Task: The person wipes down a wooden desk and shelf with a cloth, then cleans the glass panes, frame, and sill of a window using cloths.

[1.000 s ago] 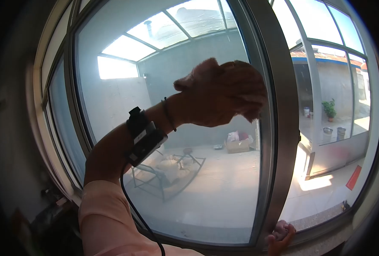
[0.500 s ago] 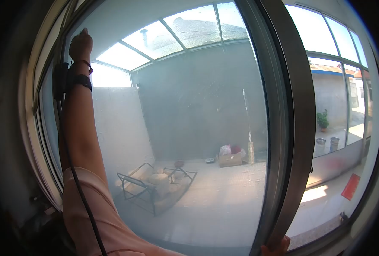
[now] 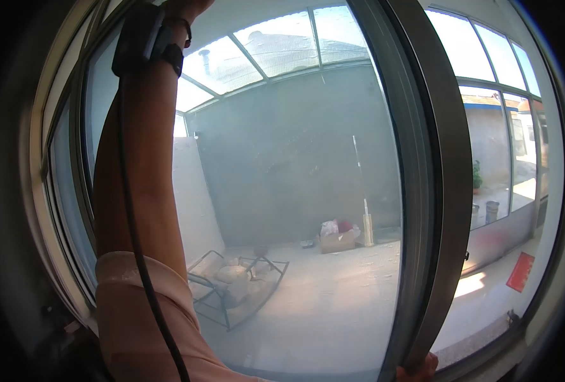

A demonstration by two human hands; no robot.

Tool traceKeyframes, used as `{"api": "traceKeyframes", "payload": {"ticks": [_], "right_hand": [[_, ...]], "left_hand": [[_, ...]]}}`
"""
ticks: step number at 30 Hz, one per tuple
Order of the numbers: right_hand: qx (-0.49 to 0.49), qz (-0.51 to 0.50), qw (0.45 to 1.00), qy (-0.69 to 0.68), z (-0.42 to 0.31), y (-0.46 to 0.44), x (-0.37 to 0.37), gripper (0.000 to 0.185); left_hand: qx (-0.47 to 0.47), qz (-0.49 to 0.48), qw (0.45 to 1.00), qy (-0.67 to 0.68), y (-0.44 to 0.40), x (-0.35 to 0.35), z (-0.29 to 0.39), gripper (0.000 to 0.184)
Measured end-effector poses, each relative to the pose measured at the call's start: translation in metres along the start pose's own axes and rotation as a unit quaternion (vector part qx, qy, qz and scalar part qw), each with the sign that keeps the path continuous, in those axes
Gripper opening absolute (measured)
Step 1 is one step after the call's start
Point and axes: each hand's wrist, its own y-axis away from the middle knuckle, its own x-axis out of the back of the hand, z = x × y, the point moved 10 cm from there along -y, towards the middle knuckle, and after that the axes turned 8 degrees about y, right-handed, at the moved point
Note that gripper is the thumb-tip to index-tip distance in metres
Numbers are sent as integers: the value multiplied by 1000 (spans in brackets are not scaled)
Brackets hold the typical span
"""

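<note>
A large window pane (image 3: 295, 159) in a dark metal frame (image 3: 445, 127) fills the middle of the view. My left arm reaches up along its left side, with a dark band and a black device on the wrist. My left hand (image 3: 193, 7) is at the top edge of the view, near the upper glass; its fingers are cut off, so what it holds, if anything, is hidden. Low on the right, my right hand (image 3: 420, 368) has its fingers wrapped round the bottom of the frame's upright.
A black cable (image 3: 130, 210) runs down along my left arm. Behind the glass are a metal rack (image 3: 241, 296), a cardboard box (image 3: 338, 242) and a pole (image 3: 363, 184). To the right, a red paper (image 3: 520, 272) lies beyond the window opening.
My left hand has moved up and to the right across the glass, partly leaving the view. My right hand keeps its place on the frame. The view has shifted slightly.
</note>
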Motion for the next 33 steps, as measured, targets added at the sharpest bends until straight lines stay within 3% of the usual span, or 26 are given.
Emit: {"api": "traceKeyframes", "payload": {"ticks": [2,4,5,6,7,8,9,10,11,13,14,15,16,18,19,20,21,22,23,24,26,27,28,29,30,33], "right_hand": [[-15,21,1000,-7,0,-3,4,64],[72,36,996,31,2,2,-3,64],[32,23,999,-31,25,10,-17,64],[-10,4,996,-90,44,15,-26,65],[60,8,996,-67,34,10,-23,65],[66,0,995,-70,36,10,-24,65],[62,-1,996,-56,41,11,-25,64],[56,-1,998,-42,44,12,-24,63],[60,-7,997,-41,41,9,-22,63],[43,5,998,-51,31,7,-18,62],[48,-2,997,-53,27,9,-19,62],[-8,-6,994,-106,36,10,-22,63],[-65,-9,985,-157,45,12,-26,63],[18,10,995,-96,40,3,-22,64],[93,38,994,-33,27,6,-18,64],[92,30,995,-34,19,10,-19,64],[68,28,997,-20,16,6,-16,64],[44,29,999,-4,18,5,-12,64],[49,33,998,-17,23,4,-10,64],[51,27,998,-21,17,6,-15,64],[-39,45,993,-102,21,2,-12,63],[-42,35,994,-97,17,-3,-13,63],[-27,26,996,-86,11,-6,-11,56],[-9,12,997,-77,10,-12,-8,49],[-11,-7,998,-68,20,-9,-15,49],[-37,22,998,-50,68,-1,-15,59]], "left_hand": [[4,45,999,-2,83,14,-79,24],[-63,129,978,-149,187,45,-126,28],[81,111,990,-23,226,53,-159,30],[242,128,954,122,276,59,-194,34],[378,169,883,220,334,63,-220,38],[382,166,884,211,334,69,-216,38],[379,90,920,38,324,74,-206,35],[362,10,922,-134,312,70,-199,31],[333,38,931,-146,299,69,-195,28],[150,58,956,-244,240,60,-152,28],[212,-19,948,-238,211,42,-156,29],[-8,110,983,-145,193,39,-126,27],[-80,129,892,-426,164,28,-51,20],[-105,195,972,-76,115,41,25,26],[-224,271,930,-104,120,50,92,28],[-203,210,955,57,113,55,111,29],[-121,169,973,105,111,52,98,36],[-116,166,974,105,120,55,91,36],[-120,120,978,-121,129,44,82,39],[-122,65,930,-342,146,34,56,41],[-113,-62,689,-713,200,15,-26,47],[49,-184,755,-628,238,23,-86,47],[33,-29,968,-249,286,61,-82,40],[-5,23,989,-146,313,73,-86,31],[148,46,988,5,348,84,-80,35],[196,0,981,-8,436,112,-7,30]]}}
